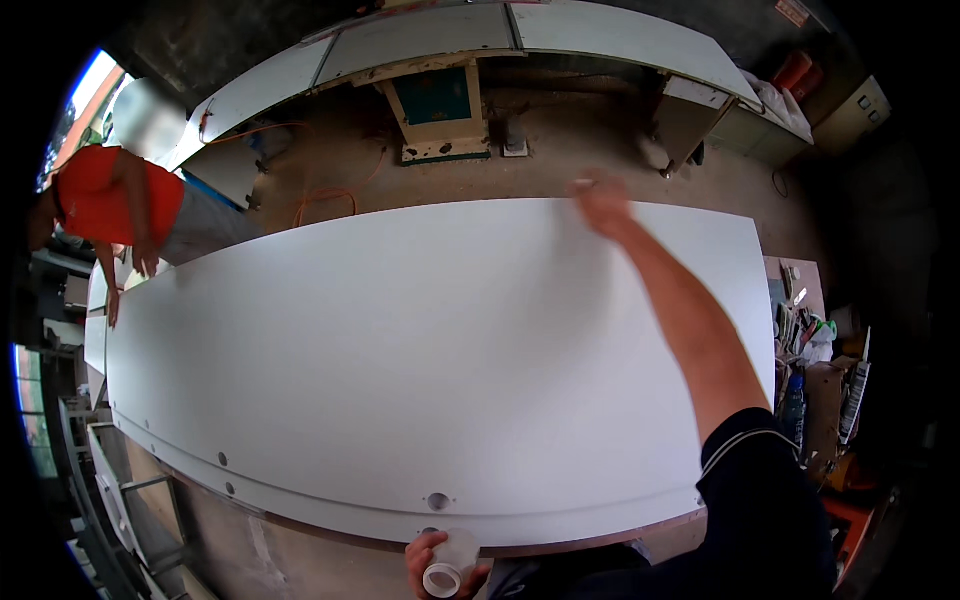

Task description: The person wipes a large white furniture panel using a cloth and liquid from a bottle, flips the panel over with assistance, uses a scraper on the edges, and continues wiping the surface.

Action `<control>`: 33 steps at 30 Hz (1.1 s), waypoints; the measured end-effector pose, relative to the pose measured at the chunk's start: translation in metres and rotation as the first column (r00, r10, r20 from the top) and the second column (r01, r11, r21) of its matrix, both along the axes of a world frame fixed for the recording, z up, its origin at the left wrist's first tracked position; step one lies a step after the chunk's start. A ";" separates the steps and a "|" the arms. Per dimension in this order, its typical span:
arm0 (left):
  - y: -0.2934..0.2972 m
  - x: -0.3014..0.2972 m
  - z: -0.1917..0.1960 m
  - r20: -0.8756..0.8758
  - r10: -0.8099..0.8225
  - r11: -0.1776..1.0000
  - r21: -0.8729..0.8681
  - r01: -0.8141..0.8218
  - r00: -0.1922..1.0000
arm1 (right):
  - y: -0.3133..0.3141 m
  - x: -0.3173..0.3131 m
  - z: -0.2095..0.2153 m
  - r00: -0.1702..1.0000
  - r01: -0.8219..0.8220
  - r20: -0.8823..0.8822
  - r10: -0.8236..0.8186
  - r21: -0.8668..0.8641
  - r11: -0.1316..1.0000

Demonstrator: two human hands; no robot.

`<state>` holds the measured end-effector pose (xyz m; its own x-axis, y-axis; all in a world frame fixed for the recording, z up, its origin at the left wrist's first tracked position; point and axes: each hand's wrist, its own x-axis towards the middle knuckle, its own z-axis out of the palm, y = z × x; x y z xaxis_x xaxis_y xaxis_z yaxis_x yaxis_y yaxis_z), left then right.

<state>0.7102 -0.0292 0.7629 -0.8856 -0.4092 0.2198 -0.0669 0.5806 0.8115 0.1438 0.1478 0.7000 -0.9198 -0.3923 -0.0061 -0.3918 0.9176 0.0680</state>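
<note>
A long white panel (380,330) lies flat in front of me, with several round holes along its near edge. My left hand (424,566) is at the bottom, below that edge, wrapped round a translucent whitish plastic bottle (455,562) whose round open mouth faces me. Stretched far over the panel, my right hand (603,203) is at its far edge. It is somewhat blurred, with the fingers curled together; whatever they may hold is too small to make out.
A person in an orange-red shirt (105,195) leans at the panel's left end. Beyond the panel stand another long white-topped bench (420,45) and an orange cord (325,195) on the floor. Tools and a blue bottle (793,405) clutter a side table on the right.
</note>
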 end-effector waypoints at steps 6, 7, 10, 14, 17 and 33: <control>0.021 -0.032 0.017 -0.005 -0.086 0.996 0.019 0.086 0.996 | -0.150 0.041 0.012 0.973 -0.191 0.043 0.226 -0.400 0.896; 0.026 -0.035 0.013 -0.040 -0.062 0.997 0.042 0.063 0.997 | -0.140 0.039 0.011 0.963 -0.232 0.040 0.267 -0.382 0.894; 0.022 -0.027 0.004 -0.090 -0.018 0.997 0.067 0.024 0.996 | -0.034 0.016 0.019 0.962 -0.098 0.230 0.149 -0.219 0.971; 0.014 -0.030 0.000 -0.121 -0.016 0.991 0.128 0.031 0.993 | -0.008 0.013 0.028 0.988 -0.011 0.154 0.003 0.051 0.999; 0.012 -0.044 0.006 -0.091 -0.091 0.993 0.065 0.097 0.992 | -0.114 0.030 0.022 0.957 -0.147 0.222 0.187 -0.187 0.971; 0.059 -0.083 0.011 -0.160 -0.181 0.978 0.074 0.195 0.970 | 0.281 0.002 -0.006 0.856 0.488 -0.086 -0.510 -0.191 0.852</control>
